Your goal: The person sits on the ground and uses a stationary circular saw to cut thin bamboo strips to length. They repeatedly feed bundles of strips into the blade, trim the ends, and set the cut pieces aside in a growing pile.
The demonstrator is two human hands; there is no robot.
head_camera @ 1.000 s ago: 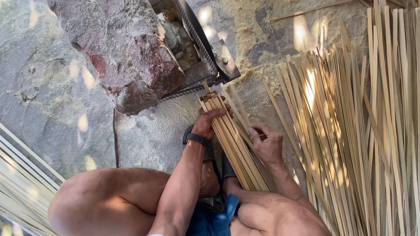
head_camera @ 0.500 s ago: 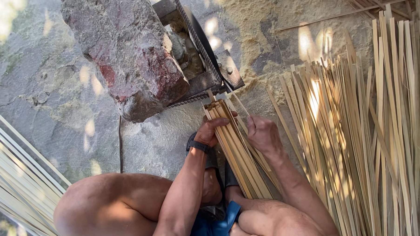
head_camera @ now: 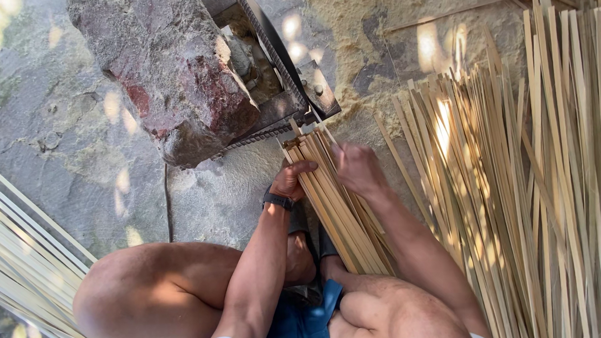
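Stone floor (head_camera: 60, 151) with big rock (head_camera: 170, 73) on metal frame (head_camera: 291, 89) | loose strip pile (head_camera: 515, 201) to my right | strip bundle (head_camera: 338, 211): long axis from lap toward frame | left hand (head_camera: 291, 179), fingers curled on bundle edge | right hand (head_camera: 357, 168) nearer bundle tips, fingers closed on top strips.

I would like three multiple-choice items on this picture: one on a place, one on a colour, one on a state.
1. The large grey-red rock lies where?
A. on the metal frame
B. on the person's knee
C. on the loose strips

2. The band on the left wrist is
A. white
B. black
C. red

3. The bundle of pale bamboo strips is
A. lying untouched
B. held by both hands
C. tied with rope

Answers: A, the rock sits against the frame; B, dark band; B, left hand and right hand grip it.
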